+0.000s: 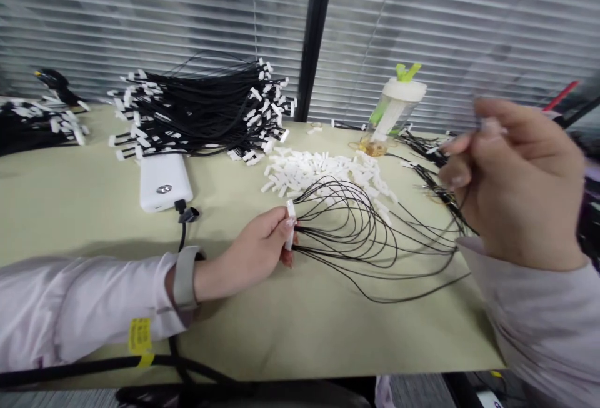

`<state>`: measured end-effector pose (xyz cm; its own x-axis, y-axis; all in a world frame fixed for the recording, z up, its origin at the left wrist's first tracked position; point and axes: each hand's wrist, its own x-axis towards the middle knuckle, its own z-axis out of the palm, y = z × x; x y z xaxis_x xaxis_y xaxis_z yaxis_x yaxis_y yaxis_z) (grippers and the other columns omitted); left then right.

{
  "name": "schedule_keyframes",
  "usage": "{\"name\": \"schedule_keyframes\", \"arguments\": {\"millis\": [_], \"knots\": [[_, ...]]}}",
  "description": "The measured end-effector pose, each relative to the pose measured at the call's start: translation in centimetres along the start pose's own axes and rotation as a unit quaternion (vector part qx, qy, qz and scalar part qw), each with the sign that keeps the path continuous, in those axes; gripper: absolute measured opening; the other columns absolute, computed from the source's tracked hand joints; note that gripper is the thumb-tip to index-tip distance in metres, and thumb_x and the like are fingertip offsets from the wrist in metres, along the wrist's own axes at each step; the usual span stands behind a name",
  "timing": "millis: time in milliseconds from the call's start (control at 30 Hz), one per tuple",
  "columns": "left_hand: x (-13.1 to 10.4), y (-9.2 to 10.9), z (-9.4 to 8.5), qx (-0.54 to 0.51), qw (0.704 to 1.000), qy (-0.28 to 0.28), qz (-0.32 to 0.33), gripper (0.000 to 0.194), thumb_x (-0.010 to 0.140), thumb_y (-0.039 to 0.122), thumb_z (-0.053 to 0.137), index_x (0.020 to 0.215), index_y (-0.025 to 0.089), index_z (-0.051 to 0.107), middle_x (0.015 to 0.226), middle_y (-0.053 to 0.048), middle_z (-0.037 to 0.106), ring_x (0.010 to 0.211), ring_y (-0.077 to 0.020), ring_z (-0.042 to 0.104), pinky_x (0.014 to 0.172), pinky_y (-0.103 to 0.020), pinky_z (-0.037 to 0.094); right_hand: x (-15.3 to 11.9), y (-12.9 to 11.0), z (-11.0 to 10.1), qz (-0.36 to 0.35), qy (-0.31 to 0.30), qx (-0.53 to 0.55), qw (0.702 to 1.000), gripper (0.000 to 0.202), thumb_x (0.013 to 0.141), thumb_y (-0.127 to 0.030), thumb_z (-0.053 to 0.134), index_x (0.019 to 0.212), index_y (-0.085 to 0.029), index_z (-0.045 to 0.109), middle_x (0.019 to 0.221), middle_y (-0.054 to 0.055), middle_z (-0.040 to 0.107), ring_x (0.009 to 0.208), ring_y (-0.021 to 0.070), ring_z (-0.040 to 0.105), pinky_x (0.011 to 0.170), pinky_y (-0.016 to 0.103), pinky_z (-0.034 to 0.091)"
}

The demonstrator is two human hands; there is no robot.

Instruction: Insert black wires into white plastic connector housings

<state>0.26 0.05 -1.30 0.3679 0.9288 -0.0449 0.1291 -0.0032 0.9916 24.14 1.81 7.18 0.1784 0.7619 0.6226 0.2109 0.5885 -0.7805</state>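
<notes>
My left hand [262, 239] pinches a long white connector [289, 223] upright over the table. A fan of thin black wires [356, 214] runs out of the connector's right side, loops and trails to the right. Raised at the right, my right hand [520, 177] has its thumb and index finger pressed together, slightly blurred. A thin dark strand hangs below its fingers; what the fingertips grip is too small to make out. Just behind the wires lies a heap of small white connector housings [309, 167].
A stack of black cables with white ends [201, 108] lies at the back, with another bundle [32, 120] far left. A white power bank [164, 180] has a cable plugged in. A clear jar [394, 111] stands behind the heap. A black cable [94, 364] crosses the table's front edge.
</notes>
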Motion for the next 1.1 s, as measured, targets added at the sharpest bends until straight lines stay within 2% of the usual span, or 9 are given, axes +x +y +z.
{"name": "schedule_keyframes", "arguments": {"millis": [67,100,200,267,333,467,700,900,1100], "knots": [[0.0,0.0,0.0,-0.008,1.000,-0.002,-0.002,0.021,0.085,0.032,0.035,0.074,0.017,0.044,0.063,0.004,0.046,0.048,-0.0072,0.048,0.048,-0.022,0.044,-1.1,-0.1,0.8,0.021,-0.099,-0.037,0.994,0.036,0.080,-0.018,0.050,0.115,-0.024,0.047,0.064,-0.002,0.058,0.045,0.0064,0.048,0.046,0.024,0.039],[0.0,0.0,0.0,-0.009,1.000,-0.002,-0.001,0.021,0.085,0.032,0.035,0.075,0.017,0.044,0.063,0.004,0.046,0.048,-0.0072,0.048,0.047,-0.022,0.044,-1.8,-0.1,1.4,0.021,-0.156,-0.071,0.985,0.033,0.079,-0.018,0.051,0.112,-0.024,0.048,0.065,-0.002,0.059,0.047,0.0074,0.050,0.047,0.024,0.041],[-0.1,0.1,0.0,0.002,1.000,-0.005,0.002,0.021,0.085,0.032,0.035,0.076,0.017,0.045,0.063,0.004,0.046,0.048,-0.0074,0.047,0.047,-0.022,0.043,-3.8,0.1,3.1,-0.038,-0.281,-0.207,0.937,0.009,0.079,-0.018,0.051,0.083,-0.020,0.059,0.071,0.000,0.062,0.058,0.0081,0.053,0.054,0.022,0.042],[-0.2,0.2,0.0,0.014,1.000,-0.011,0.002,0.021,0.085,0.033,0.035,0.076,0.017,0.045,0.063,0.004,0.046,0.049,-0.0077,0.047,0.048,-0.023,0.044,-4.7,0.4,4.0,-0.097,-0.318,-0.264,0.906,0.010,0.079,-0.016,0.050,0.076,-0.018,0.060,0.071,0.000,0.061,0.064,0.0082,0.054,0.060,0.021,0.041],[-0.2,0.2,-0.1,0.025,1.000,-0.018,0.004,0.022,0.086,0.034,0.035,0.075,0.017,0.045,0.063,0.004,0.046,0.050,-0.0079,0.048,0.049,-0.023,0.044,-5.1,0.8,4.5,-0.130,-0.333,-0.284,0.890,0.011,0.079,-0.014,0.049,0.076,-0.017,0.058,0.071,0.000,0.060,0.067,0.0080,0.053,0.062,0.020,0.040],[-0.3,0.3,-0.1,0.033,0.999,-0.020,0.005,0.023,0.086,0.035,0.035,0.074,0.018,0.044,0.064,0.004,0.046,0.050,-0.0082,0.049,0.049,-0.023,0.044,-5.3,1.2,4.7,-0.123,-0.352,-0.307,0.875,0.011,0.080,-0.015,0.045,0.077,-0.016,0.056,0.073,0.001,0.059,0.068,0.0091,0.051,0.062,0.021,0.038],[-0.4,0.4,-0.1,0.043,0.999,-0.028,0.015,0.025,0.086,0.034,0.034,0.069,0.018,0.043,0.060,0.004,0.047,0.050,-0.0087,0.049,0.049,-0.022,0.043,-5.7,1.5,5.3,-0.103,-0.345,-0.322,0.876,0.017,0.083,-0.017,0.041,0.079,-0.015,0.057,0.074,0.002,0.059,0.068,0.0106,0.051,0.063,0.022,0.037],[-0.3,0.3,-0.1,0.048,0.998,-0.029,0.015,0.023,0.086,0.033,0.034,0.073,0.018,0.045,0.061,0.003,0.048,0.050,-0.0085,0.048,0.049,-0.022,0.043,-5.9,1.6,5.6,-0.088,-0.335,-0.330,0.878,0.017,0.084,-0.019,0.040,0.074,-0.015,0.054,0.069,0.001,0.056,0.064,0.0101,0.049,0.062,0.022,0.036],[-0.4,0.4,-0.1,0.046,0.998,-0.029,0.018,0.024,0.085,0.035,0.035,0.073,0.017,0.046,0.060,0.003,0.047,0.049,-0.0091,0.048,0.048,-0.022,0.042,-6.0,1.6,5.6,-0.090,-0.344,-0.332,0.874,0.017,0.084,-0.019,0.040,0.077,-0.016,0.055,0.070,0.001,0.057,0.066,0.0105,0.050,0.063,0.023,0.035]]}}
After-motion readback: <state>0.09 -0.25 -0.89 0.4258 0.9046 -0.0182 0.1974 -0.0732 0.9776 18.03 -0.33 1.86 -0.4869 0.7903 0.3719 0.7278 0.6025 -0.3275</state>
